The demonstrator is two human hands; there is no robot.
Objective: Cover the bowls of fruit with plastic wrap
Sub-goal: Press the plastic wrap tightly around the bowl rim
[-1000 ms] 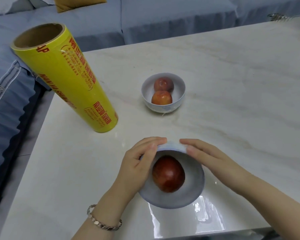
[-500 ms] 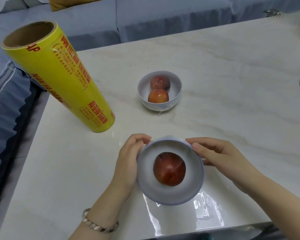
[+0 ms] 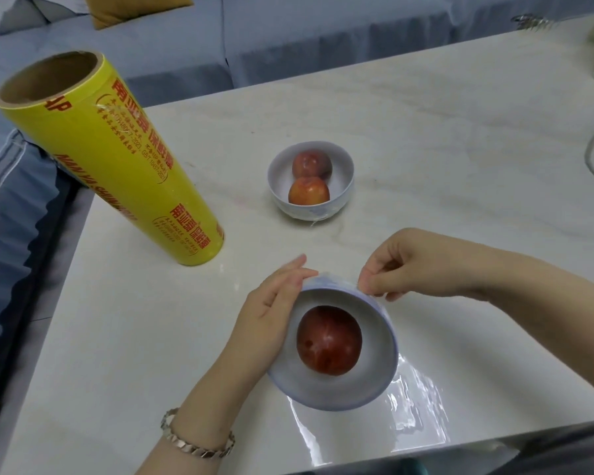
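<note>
Two hands are at the near bowl (image 3: 323,385). My right hand (image 3: 402,265) pinches the plastic wrap (image 3: 408,409) between thumb and fingertips at the bowl's far rim. My left hand (image 3: 268,313) lies with straight fingers against the bowl's left side, steadying it without gripping. One red fruit (image 3: 329,340) sits in the middle of that bowl, and the loose sheet trails over the counter (image 3: 426,132) on the near right. I judge this bowl half done: the film has yet to be drawn across and tucked. The far bowl (image 3: 278,176), holding two fruits, shows a sheen and a wisp of film at its foot, so it looks already covered. The roll (image 3: 124,166) stands upright at the left, apart from both.
</note>
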